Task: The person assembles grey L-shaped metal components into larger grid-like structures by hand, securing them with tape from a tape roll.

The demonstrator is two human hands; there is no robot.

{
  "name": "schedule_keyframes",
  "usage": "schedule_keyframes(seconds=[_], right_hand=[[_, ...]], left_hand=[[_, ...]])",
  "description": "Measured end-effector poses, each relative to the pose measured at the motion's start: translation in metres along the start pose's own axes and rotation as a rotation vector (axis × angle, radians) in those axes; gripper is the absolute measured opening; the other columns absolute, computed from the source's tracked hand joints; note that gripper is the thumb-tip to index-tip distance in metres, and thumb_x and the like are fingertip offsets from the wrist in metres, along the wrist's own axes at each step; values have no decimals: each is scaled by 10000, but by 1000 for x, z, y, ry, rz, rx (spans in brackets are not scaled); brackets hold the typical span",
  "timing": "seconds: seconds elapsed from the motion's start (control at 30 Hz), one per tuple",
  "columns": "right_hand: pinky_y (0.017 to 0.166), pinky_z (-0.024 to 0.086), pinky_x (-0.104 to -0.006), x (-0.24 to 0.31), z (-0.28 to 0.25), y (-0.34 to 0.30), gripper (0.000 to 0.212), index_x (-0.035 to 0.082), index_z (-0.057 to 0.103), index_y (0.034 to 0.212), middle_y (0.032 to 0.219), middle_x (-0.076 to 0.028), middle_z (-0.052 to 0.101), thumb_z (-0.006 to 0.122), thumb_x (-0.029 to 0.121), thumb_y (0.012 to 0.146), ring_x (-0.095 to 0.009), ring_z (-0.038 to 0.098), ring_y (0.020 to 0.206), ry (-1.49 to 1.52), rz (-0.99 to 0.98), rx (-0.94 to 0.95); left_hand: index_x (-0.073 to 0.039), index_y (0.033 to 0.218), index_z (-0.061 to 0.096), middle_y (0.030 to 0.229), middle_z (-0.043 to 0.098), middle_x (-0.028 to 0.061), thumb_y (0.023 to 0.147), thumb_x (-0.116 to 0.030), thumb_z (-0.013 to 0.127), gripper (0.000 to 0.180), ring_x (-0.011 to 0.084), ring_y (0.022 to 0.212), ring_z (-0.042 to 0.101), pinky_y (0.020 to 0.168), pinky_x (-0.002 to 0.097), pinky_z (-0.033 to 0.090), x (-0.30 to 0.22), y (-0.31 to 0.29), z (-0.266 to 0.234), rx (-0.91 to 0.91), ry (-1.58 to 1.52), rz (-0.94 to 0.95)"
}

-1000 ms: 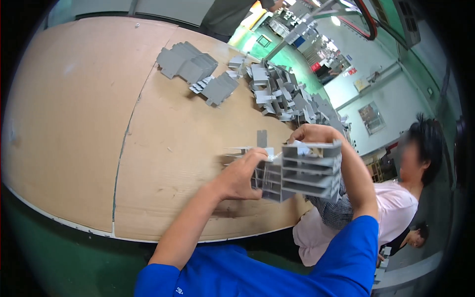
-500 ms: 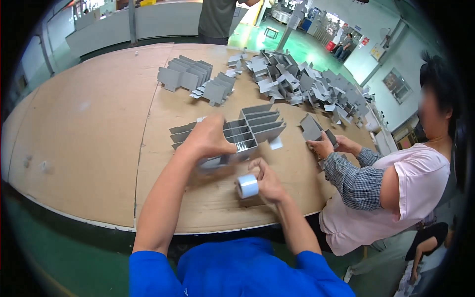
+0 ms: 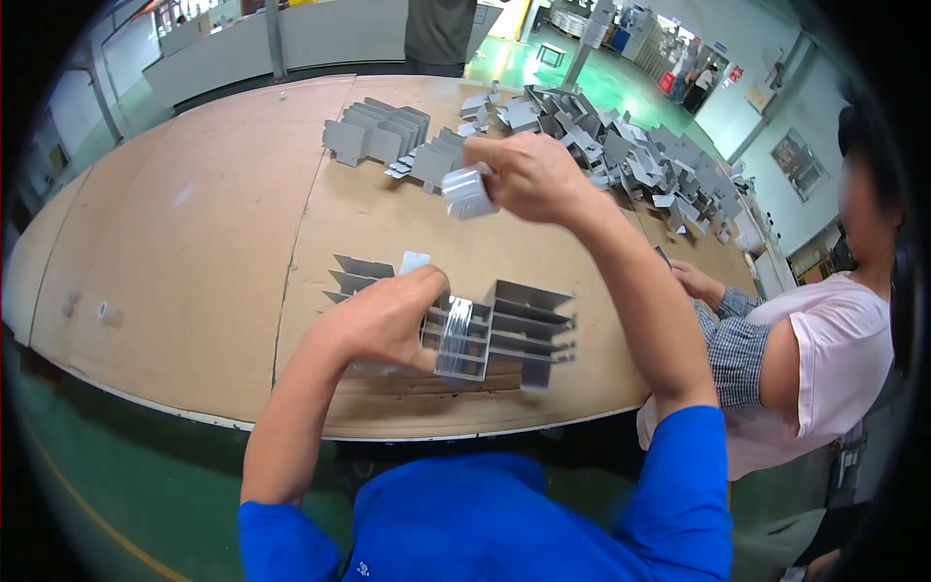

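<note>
My left hand [image 3: 393, 318] is closed around a grey slotted divider grid [image 3: 529, 330], with thumb and fingers on either side of its middle. A shiny band of clear film [image 3: 454, 335] lies across the grid just right of that hand. Farther from me and to the right, my right hand [image 3: 543, 182] is raised above the table, gripping a roll of clear wrapping film [image 3: 468, 192]. Whether a film strand runs from the roll to the grid cannot be made out. A small white tab [image 3: 414, 262] sticks up behind the left hand.
Grey divider stacks [image 3: 373, 133] stand at the far middle of the brown table [image 3: 194, 252]. A large heap of grey divider pieces [image 3: 630, 155] covers the far right. A co-worker's hand [image 3: 700, 283] is at the right edge. A small whitish round object [image 3: 105, 311] lies at left.
My right hand has swung up and away from me with the film roll, from below the grid to beyond it. The grid has tilted and come nearer me, still in my left hand.
</note>
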State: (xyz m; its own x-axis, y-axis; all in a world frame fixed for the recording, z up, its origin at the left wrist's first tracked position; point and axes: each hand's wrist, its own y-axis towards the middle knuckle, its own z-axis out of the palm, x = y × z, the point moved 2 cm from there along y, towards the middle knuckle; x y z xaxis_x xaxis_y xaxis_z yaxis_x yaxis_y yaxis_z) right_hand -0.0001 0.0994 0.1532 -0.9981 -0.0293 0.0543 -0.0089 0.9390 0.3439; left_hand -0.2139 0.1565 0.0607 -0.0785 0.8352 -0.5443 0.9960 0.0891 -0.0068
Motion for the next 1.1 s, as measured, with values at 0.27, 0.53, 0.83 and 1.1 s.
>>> schedule_keyframes(seconds=[0.27,0.53,0.83,1.1], right_hand=[[989,519,-352,2,114,-114,386,38,648,1265,1244,-91,671,714,97,889,-176,623,1160,1231,194,198],[846,538,-292,102,171,-129,360,-8,607,1200,1087,-95,704,726,32,863,-137,666,983,1523,652,189],[769,556,-276,89,178,-141,228,22,687,1131,1005,-65,722,706,23,904,-122,682,890,1684,790,-44],[814,567,-290,86,157,-139,222,-1,703,1057,1012,-64,713,735,-42,842,-125,679,902,1640,646,-20]], left_hand=[[-15,1141,580,1123,637,121,620,-165,823,594,264,966,648,869,355,535,-1,-63,-63,-352,-241,157],[42,1180,605,1111,660,226,621,-237,817,659,347,982,666,876,390,531,77,5,-18,-249,35,-341],[-43,1314,577,1450,488,192,717,-203,779,651,374,1360,470,1129,488,399,34,-31,36,-469,344,-53],[-109,1000,721,1144,728,32,760,-125,744,242,289,1161,660,1009,528,504,33,-22,90,-830,307,41]])
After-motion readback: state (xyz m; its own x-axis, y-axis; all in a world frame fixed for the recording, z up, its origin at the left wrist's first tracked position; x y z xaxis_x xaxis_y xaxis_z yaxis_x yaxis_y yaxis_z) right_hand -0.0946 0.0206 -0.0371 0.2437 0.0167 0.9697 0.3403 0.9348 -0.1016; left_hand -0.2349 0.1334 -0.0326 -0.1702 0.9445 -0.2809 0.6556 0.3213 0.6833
